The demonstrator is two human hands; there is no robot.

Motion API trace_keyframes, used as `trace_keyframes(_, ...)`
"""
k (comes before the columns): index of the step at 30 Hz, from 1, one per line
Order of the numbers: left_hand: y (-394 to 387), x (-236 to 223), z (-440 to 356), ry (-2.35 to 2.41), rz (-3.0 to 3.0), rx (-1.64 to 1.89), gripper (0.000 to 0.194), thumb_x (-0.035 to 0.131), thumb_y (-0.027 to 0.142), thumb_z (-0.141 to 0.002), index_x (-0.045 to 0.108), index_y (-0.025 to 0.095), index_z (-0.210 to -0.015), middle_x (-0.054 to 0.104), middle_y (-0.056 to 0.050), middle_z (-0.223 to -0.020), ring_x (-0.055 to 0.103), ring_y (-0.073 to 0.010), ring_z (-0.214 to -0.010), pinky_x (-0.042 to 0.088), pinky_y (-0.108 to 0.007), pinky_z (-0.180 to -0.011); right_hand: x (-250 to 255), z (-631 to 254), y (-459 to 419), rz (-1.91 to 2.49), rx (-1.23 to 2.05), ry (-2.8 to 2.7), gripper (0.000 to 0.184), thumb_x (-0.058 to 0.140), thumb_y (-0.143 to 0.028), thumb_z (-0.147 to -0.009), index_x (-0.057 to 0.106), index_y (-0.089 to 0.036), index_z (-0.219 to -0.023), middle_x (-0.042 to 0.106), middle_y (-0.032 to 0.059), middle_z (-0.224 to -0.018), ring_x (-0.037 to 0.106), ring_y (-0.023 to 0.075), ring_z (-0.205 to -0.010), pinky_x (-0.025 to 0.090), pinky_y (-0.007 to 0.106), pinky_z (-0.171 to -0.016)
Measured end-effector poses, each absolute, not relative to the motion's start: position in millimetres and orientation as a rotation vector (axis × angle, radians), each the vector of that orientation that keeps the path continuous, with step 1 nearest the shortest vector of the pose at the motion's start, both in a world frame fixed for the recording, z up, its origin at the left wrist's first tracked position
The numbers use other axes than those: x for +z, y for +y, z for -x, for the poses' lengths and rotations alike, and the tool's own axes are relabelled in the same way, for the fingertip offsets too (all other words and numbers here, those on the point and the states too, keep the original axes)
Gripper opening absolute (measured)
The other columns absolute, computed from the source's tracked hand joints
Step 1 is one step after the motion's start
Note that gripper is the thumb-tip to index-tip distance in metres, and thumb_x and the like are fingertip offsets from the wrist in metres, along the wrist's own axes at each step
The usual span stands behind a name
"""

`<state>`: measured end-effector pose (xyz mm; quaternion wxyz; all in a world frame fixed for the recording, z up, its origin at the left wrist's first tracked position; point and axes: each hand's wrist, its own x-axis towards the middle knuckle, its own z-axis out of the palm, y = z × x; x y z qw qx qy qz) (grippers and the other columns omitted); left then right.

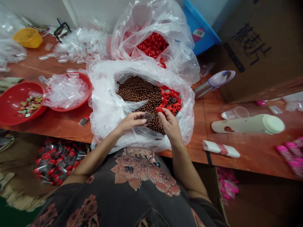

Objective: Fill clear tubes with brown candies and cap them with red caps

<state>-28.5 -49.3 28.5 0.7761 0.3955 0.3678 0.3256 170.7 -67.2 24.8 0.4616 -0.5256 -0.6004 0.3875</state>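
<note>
Many red-capped containers (56,160) lie heaped at near left, below the near edge of the orange-brown table (63,126). Over that edge, the left hand (129,123) pinches a small clear plastic container (148,118) between thumb and fingers, and the right hand (169,124) grips a red plastic cap (159,109) the same way. The cap lies to the right of the container and slightly farther off, a narrow gap apart; each piece is nearest the hand that holds it. The container's long axis is hard to tell, and fingers hide much of the cap's. No object shows between the two pieces. Brown balls (139,90) lie beneath them in an open white plastic bag (101,94), with a fold of film (136,106) over the balls just beyond the left hand. Loose red caps (174,105) are piled on the balls, just beyond the right hand.

To the bag's right are a white packet (221,149), a cream bottle (248,124) and, farther, a purple-lidded tumbler (214,83); to its left, two red bowls (8,104), the right one full of clear pieces. At the far side stand a bag of red caps (152,45) and a blue plastic bin (201,25).
</note>
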Motion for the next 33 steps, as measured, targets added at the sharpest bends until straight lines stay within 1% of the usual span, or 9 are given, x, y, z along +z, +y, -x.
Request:
trace_keyframes(4, -50.3, 26.0, 26.2, 0.797, -0.845, 0.689, 0.043, 0.081, 0.026, -0.072, 0.071, 0.013, -0.111, 0.070, -0.011, -0.116, 0.065, -0.0146, -0.093, 0.053, -0.032, -0.089, 27.0, -166.3, -68.6, 1.322, 0.885, -1.458, 0.033, 0.052, -0.046, -0.096, 0.070, -0.026, -0.116, 0.068, 0.0043, -0.102, 0.064, 0.0194, -0.099, 0.053, 0.040, -0.092)
trace_keyframes(8, -49.4, 24.4, 23.3, 0.777, -0.829, 0.698, 0.044, 0.081, 0.026, -0.072, 0.070, 0.012, -0.111, 0.071, -0.011, -0.113, 0.066, -0.0138, -0.091, 0.054, -0.031, -0.087, 27.0, -164.0, -68.9, 1.313, 0.864, -1.404, 0.037, 0.049, -0.044, -0.097, 0.067, -0.028, -0.125, 0.069, 0.0057, -0.114, 0.063, 0.0227, -0.113, 0.055, 0.044, -0.095)
trace_keyframes(11, -48.3, 23.9, 21.0, 0.767, -0.820, 0.707, 0.042, 0.080, 0.025, -0.072, 0.070, 0.011, -0.111, 0.071, -0.011, -0.113, 0.067, -0.0140, -0.091, 0.054, -0.030, -0.086, 26.9, -165.1, -69.4, 1.325, 0.871, -1.377, 0.040, 0.049, -0.044, -0.097, 0.063, -0.030, -0.132, 0.070, 0.0050, -0.116, 0.061, 0.0249, -0.120, 0.055, 0.047, -0.098)
trace_keyframes(15, -48.6, 25.4, 20.1, 0.758, -0.809, 0.703, 0.041, 0.079, 0.024, -0.073, 0.071, 0.012, -0.111, 0.072, -0.011, -0.113, 0.067, -0.0134, -0.089, 0.054, -0.031, -0.087, 28.1, -167.9, -70.8, 1.352, 0.903, -1.392, 0.041, 0.051, -0.043, -0.096, 0.061, -0.032, -0.135, 0.072, 0.0030, -0.117, 0.060, 0.0247, -0.123, 0.050, 0.050, -0.106)
trace_keyframes(19, -50.5, 28.8, 22.4, 0.756, -0.752, 0.704, 0.036, 0.076, 0.023, -0.076, 0.072, 0.012, -0.110, 0.073, -0.011, -0.112, 0.068, -0.0152, -0.091, 0.055, -0.032, -0.088, 27.4, -168.9, -70.2, 1.326, 0.940, -1.444, 0.037, 0.053, -0.042, -0.096, 0.065, -0.032, -0.129, 0.069, 0.0026, -0.128, 0.062, 0.0217, -0.122, 0.045, 0.048, -0.111)
trace_keyframes(21, -51.0, 29.7, 23.8, 0.758, -0.678, 0.697, 0.032, 0.074, 0.024, -0.077, 0.073, 0.012, -0.108, 0.074, -0.012, -0.109, 0.068, -0.0167, -0.091, 0.056, -0.033, -0.086, 26.8, -168.5, -69.3, 1.301, 0.947, -1.478, 0.034, 0.054, -0.041, -0.096, 0.067, -0.031, -0.126, 0.070, 0.0031, -0.126, 0.063, 0.0203, -0.117, 0.047, 0.046, -0.109)
trace_keyframes(26, -52.6, 30.5, 28.1, 0.754, -0.573, 0.692, 0.026, 0.069, 0.030, -0.080, 0.077, 0.012, -0.098, 0.074, -0.013, -0.105, 0.069, -0.0200, -0.093, 0.058, -0.034, -0.081, 31.4, -167.6, -69.5, 1.305, 0.912, -1.592, 0.033, 0.053, -0.038, -0.097, 0.069, -0.029, -0.124, 0.072, 0.0039, -0.104, 0.066, 0.0177, -0.096, 0.053, 0.039, -0.092)
trace_keyframes(29, -55.1, 31.3, 30.6, 0.721, -0.672, 0.654, 0.032, 0.074, 0.026, -0.076, 0.076, 0.014, -0.106, 0.074, -0.012, -0.111, 0.068, -0.0189, -0.096, 0.056, -0.031, -0.084, 36.4, -168.0, -71.4, 1.293, 0.862, -1.686, 0.033, 0.053, -0.036, -0.097, 0.068, -0.028, -0.126, 0.069, 0.0039, -0.096, 0.065, 0.0168, -0.089, 0.053, 0.036, -0.086)
trace_keyframes(33, -58.2, 31.9, 30.6, 0.697, -0.842, 0.649, 0.043, 0.076, 0.029, -0.077, 0.073, 0.017, -0.118, 0.071, -0.012, -0.120, 0.066, -0.0183, -0.103, 0.054, -0.030, -0.088, 38.9, -168.7, -73.7, 1.274, 0.817, -1.737, 0.032, 0.053, -0.035, -0.098, 0.068, -0.029, -0.125, 0.070, 0.0043, -0.099, 0.065, 0.0172, -0.091, 0.053, 0.036, -0.084)
